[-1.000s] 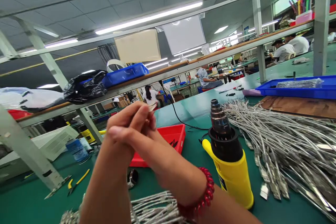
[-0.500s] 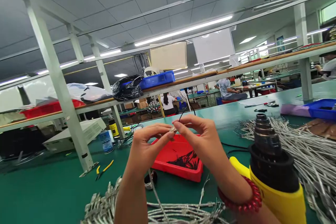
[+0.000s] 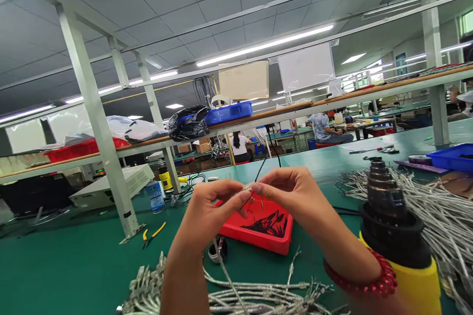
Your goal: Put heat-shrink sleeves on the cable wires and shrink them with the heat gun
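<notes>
"How does the table look?"
"Smooth, with a soft gloss toward the far side."
"And the tray?"
"Shiny plastic. The bag, far left, looks like plastic too, glossy and crinkled."
"Any metal?"
"The nozzle at right, dark and shiny. The near cables look silvery and rough; the bracelet, glossy and ridged."
</notes>
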Available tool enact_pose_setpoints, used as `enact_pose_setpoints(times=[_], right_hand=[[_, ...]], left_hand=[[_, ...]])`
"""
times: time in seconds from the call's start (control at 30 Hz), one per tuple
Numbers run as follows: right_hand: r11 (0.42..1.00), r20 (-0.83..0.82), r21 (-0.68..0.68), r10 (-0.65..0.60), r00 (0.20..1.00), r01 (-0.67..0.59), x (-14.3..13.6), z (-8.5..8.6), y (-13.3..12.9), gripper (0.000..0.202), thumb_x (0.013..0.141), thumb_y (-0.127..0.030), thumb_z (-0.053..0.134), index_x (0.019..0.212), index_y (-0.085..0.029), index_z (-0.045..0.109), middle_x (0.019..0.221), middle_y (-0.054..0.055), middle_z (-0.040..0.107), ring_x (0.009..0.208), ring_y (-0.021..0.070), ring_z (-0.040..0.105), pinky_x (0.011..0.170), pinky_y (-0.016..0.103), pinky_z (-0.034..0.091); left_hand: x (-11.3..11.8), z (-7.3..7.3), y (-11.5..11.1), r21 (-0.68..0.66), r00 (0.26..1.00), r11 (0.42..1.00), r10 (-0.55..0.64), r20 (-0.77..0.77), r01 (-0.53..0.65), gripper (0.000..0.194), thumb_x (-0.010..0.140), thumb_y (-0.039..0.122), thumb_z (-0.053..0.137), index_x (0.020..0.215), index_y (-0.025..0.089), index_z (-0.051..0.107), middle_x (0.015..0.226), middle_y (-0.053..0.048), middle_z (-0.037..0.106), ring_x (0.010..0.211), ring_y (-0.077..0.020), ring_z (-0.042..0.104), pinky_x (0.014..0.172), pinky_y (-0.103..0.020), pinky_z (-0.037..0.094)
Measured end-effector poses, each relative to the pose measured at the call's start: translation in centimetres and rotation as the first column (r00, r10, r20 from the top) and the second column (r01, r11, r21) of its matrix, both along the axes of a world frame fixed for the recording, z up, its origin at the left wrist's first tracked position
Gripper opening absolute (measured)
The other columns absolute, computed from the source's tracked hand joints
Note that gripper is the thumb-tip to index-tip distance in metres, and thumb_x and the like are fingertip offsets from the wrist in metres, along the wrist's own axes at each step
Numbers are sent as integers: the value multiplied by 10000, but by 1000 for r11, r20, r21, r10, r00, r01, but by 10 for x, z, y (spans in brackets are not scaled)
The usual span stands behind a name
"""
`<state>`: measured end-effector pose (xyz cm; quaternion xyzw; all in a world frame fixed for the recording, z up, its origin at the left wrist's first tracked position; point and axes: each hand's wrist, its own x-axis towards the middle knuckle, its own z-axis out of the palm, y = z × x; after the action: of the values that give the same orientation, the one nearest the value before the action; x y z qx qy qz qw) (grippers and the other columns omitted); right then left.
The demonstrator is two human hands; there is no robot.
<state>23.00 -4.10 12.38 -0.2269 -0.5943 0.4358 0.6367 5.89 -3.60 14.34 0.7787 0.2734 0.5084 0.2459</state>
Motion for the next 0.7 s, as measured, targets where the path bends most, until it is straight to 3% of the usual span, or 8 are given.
enact_pose_setpoints(times=[0.27, 0.4, 0.47, 0.57, 0.63, 0.7], right_hand=[[973, 51, -71, 222, 974, -218, 8, 1, -4, 234, 591, -253, 881, 640, -142, 681, 632, 7, 678, 620, 92, 619, 587, 179, 465], [868, -145, 0, 492, 858, -497, 2, -2, 2, 175, 677, -311, 756, 681, -145, 702, 647, -2, 655, 566, 87, 611, 585, 192, 519], [819, -223, 78, 570, 791, -568, -5, -5, 6, 143, 698, -295, 704, 730, -156, 720, 662, -5, 657, 528, 93, 601, 543, 210, 538], [893, -290, 178, 450, 844, -415, -16, -11, 11, 84, 713, -228, 759, 772, -193, 711, 654, -33, 655, 455, 67, 568, 455, 173, 501], [936, -310, 201, 340, 888, -288, -20, -14, 12, 190, 710, -241, 816, 868, -223, 713, 720, -44, 669, 442, 48, 561, 449, 162, 493], [945, -280, 196, 309, 909, -261, -20, -15, 12, 270, 710, -286, 839, 946, -237, 717, 752, -45, 661, 431, 46, 563, 442, 170, 494]], left_hand=[[-6, -4, 7, -103, 961, 960, -268, -69, 260, 232, 890, 354, 680, 777, 158, 630, 548, 24, 670, 464, -86, 626, 478, -158, 418], [1, -5, 5, -71, 930, 928, -367, -13, 365, 255, 953, 375, 590, 804, 169, 585, 554, 23, 677, 451, -107, 650, 464, -170, 432], [7, -6, 4, -31, 932, 933, -357, 62, 360, 257, 962, 372, 575, 799, 173, 576, 549, 24, 676, 466, -119, 662, 477, -181, 465], [14, -7, 4, 10, 943, 954, -298, 146, 300, 258, 955, 363, 588, 784, 171, 571, 545, 17, 679, 494, -126, 669, 519, -195, 513], [17, -8, 4, 5, 941, 952, -304, 150, 307, 261, 951, 370, 592, 784, 171, 568, 555, 9, 685, 493, -131, 663, 518, -207, 524], [18, -8, 4, -28, 935, 943, -326, 142, 333, 251, 941, 373, 603, 793, 174, 567, 554, 9, 681, 471, -134, 647, 492, -215, 511]])
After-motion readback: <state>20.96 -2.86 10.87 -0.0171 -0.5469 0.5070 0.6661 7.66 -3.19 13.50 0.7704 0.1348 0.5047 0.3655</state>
